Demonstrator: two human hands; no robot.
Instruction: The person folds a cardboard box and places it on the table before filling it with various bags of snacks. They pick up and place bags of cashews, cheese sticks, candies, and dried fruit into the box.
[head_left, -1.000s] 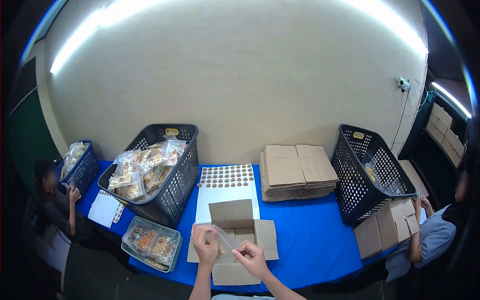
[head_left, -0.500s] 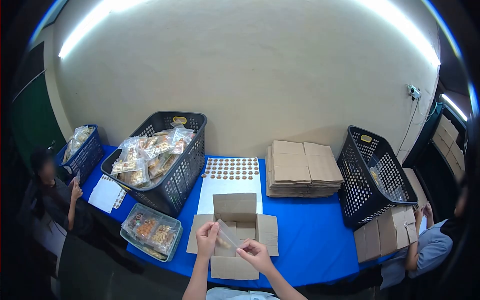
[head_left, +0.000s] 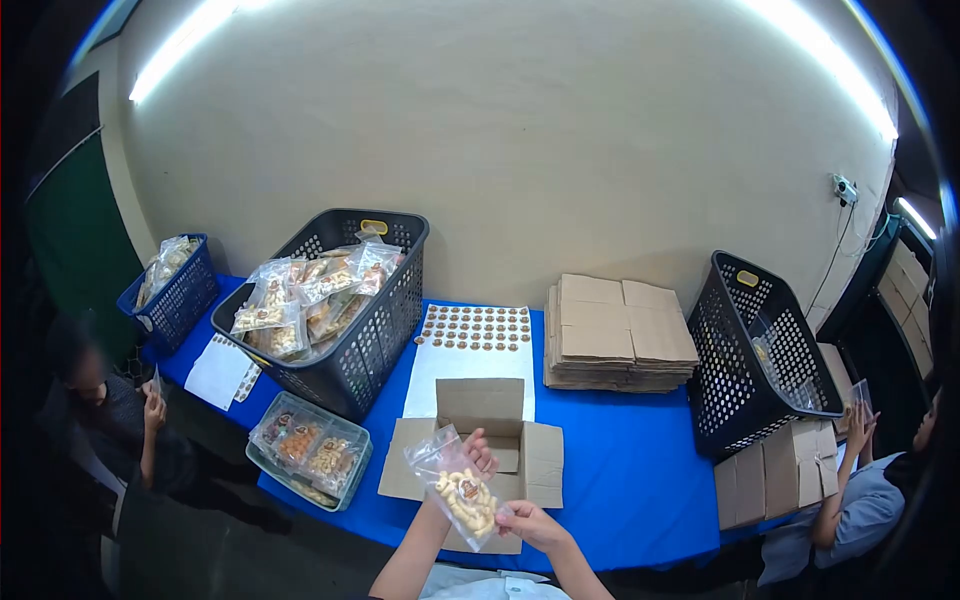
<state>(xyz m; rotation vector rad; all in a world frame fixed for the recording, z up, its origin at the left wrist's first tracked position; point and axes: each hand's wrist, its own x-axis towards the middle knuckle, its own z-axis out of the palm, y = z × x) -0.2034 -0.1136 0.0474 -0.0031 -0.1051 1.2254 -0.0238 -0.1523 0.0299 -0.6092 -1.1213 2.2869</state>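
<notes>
A clear zip bag of pale, curved snack pieces [head_left: 466, 497] with a round brown sticker is tilted in front of me, above an open cardboard box [head_left: 480, 400]. My right hand [head_left: 532, 524] pinches the bag at its lower right edge. Behind the bag is my left hand [head_left: 482, 456], partly hidden by it, with the fingers raised and apart over the box opening. The box stands with its flaps folded outward.
Left are a black basket [head_left: 385, 330] of filled bags, a clear tub [head_left: 350, 480] of bags and a blue basket [head_left: 205, 290]. Behind the box lies a sticker sheet [head_left: 470, 365]. Right are flattened cartons [head_left: 625, 330] and another black basket [head_left: 715, 400]. People work at both sides.
The bag has turned from edge-on to face me, showing its sticker and contents. My left hand has let go of its edge and moved right, behind it. My right hand is slightly lower.
</notes>
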